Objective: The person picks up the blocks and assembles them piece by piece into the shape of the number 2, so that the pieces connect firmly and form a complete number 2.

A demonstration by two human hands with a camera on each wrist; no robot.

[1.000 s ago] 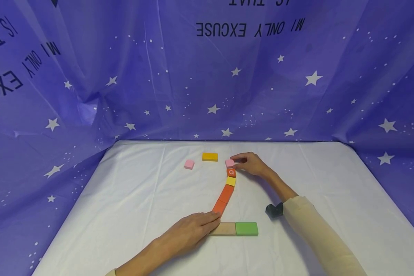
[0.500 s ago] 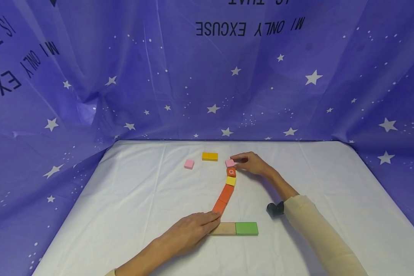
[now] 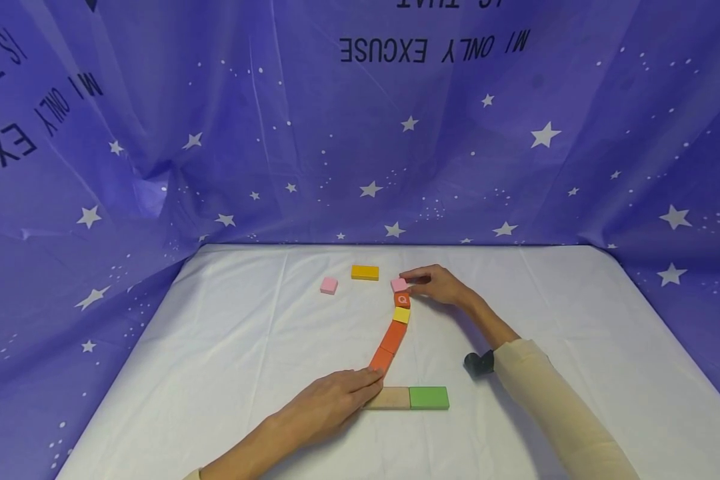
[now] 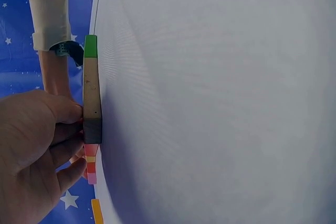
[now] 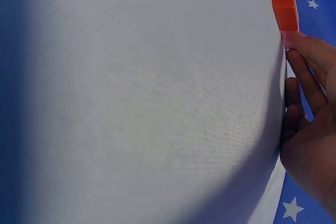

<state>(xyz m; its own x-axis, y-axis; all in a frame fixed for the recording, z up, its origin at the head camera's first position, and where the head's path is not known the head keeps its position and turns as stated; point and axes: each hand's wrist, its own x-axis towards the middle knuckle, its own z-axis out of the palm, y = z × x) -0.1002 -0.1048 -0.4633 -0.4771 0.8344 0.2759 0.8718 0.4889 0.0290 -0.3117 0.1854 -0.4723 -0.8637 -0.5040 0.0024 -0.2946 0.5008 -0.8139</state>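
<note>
A curved row of blocks runs across the white cloth in the head view: two orange blocks, a yellow block, an orange-red block marked Q and a pink block at its far end. My right hand pinches that pink block between thumb and index finger. At the near end, my left hand rests with extended fingers on the lower orange block and the left part of a plain wooden block. A green block adjoins the wooden one. The left hand hides the wooden block's left end.
Another pink block and an amber block lie towards the far edge, left of the row. A dark heart-shaped thing shows beside the right sleeve. A purple star-printed curtain rises behind the table.
The pink block under my right fingers has shifted very slightly left. My left hand and the other blocks stay where they were.
</note>
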